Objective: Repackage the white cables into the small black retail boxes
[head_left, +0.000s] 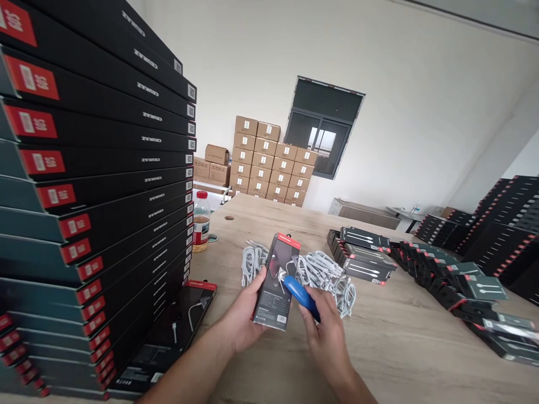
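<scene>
My left hand [242, 322] grips a slim black and red retail box [269, 306] with cables printed on it, tilted upright over the table. My right hand [326, 325] is wrapped round a smooth blue hand tool [300, 294]. The tool's tip touches or hovers just over the box's face; I cannot tell which, nor its exact kind. Behind the box lie bundles of grey-white cables [322, 269], with a smaller bundle [252, 262] on the left.
A tall stack of black boxes [126, 151] rises close on my left, beside a bottle [201, 224] with a red cap. More black boxes [366, 258] lie to the right on the wooden table [278, 216]. Cardboard cartons [263, 160] are piled by the wall.
</scene>
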`<state>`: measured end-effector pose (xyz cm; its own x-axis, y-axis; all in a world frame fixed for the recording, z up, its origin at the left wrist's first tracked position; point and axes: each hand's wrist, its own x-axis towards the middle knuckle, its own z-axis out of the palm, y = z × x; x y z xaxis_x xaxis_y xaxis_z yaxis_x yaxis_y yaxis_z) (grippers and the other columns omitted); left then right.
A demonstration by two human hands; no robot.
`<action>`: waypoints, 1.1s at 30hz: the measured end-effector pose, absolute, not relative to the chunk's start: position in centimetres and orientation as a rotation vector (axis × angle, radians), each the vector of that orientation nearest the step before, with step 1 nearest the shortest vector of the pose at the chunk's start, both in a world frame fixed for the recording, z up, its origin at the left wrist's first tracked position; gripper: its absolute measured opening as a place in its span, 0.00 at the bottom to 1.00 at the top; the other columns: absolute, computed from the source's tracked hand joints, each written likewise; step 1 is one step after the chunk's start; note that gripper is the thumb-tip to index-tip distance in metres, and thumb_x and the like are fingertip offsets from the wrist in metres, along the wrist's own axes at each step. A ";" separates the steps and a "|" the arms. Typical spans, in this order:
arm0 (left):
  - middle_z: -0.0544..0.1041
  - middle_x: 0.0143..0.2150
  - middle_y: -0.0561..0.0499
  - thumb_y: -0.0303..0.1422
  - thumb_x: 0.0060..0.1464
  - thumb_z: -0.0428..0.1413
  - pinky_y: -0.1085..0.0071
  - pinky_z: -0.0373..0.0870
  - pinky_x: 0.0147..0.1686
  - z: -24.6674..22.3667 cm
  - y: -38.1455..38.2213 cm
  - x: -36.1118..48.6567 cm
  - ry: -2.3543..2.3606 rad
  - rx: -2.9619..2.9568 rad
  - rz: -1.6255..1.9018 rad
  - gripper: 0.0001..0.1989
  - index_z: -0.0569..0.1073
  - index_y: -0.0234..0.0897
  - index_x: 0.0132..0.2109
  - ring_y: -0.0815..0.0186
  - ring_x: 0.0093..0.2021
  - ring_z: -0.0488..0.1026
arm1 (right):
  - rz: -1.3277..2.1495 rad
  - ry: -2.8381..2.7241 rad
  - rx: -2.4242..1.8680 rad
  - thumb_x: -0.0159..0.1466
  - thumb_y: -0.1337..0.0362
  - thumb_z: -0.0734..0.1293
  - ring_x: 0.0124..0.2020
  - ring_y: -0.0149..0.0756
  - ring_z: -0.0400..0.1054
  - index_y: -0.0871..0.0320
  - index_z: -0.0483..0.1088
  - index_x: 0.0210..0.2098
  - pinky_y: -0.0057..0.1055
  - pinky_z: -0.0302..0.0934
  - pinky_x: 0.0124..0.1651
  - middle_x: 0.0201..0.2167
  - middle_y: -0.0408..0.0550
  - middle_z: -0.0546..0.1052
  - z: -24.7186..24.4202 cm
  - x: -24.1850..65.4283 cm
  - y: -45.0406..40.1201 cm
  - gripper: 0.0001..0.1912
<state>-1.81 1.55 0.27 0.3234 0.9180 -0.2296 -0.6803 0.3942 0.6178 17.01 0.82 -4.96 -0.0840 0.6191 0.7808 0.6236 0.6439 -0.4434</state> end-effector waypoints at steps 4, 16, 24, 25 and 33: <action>0.83 0.33 0.45 0.59 0.53 0.58 0.69 0.73 0.33 -0.9 1.4 -1.8 0.762 0.438 0.923 0.29 0.79 0.34 0.40 0.61 0.30 0.79 | -0.100 -1.768 -1.016 0.72 0.61 0.63 0.47 0.46 0.72 0.52 0.71 0.55 0.42 0.68 0.49 0.46 0.53 0.77 -4.4 17.5 0.7 0.14; 0.82 0.31 0.47 0.64 0.53 0.53 0.72 0.69 0.29 -1.6 1.3 -0.7 0.773 0.506 0.924 0.35 0.80 0.33 0.37 0.65 0.28 0.76 | -0.070 -1.599 -1.082 0.70 0.57 0.65 0.50 0.48 0.72 0.54 0.71 0.55 0.44 0.66 0.51 0.50 0.54 0.77 -4.1 19.2 1.3 0.16; 0.84 0.42 0.44 0.51 0.63 0.53 0.70 0.75 0.43 -1.0 1.7 -0.9 0.618 0.528 1.260 0.25 0.78 0.34 0.51 0.62 0.39 0.82 | 0.011 -1.646 -1.071 0.68 0.57 0.66 0.49 0.48 0.73 0.54 0.72 0.53 0.44 0.67 0.51 0.47 0.54 0.79 -4.3 19.2 1.5 0.16; 0.84 0.43 0.44 0.49 0.64 0.52 0.69 0.76 0.45 -0.8 1.8 -1.0 0.603 0.497 1.292 0.24 0.77 0.34 0.52 0.62 0.40 0.82 | 0.024 -1.637 -1.076 0.68 0.57 0.66 0.49 0.48 0.73 0.54 0.73 0.53 0.44 0.67 0.51 0.47 0.54 0.79 -4.3 19.2 1.5 0.16; 0.83 0.45 0.45 0.39 0.58 0.63 0.65 0.74 0.49 -0.5 2.2 -2.8 0.519 0.496 1.449 0.15 0.78 0.35 0.48 0.60 0.46 0.80 | 0.148 -1.546 -1.126 0.66 0.54 0.68 0.50 0.49 0.74 0.55 0.74 0.51 0.46 0.67 0.53 0.48 0.54 0.79 -4.6 19.3 1.8 0.18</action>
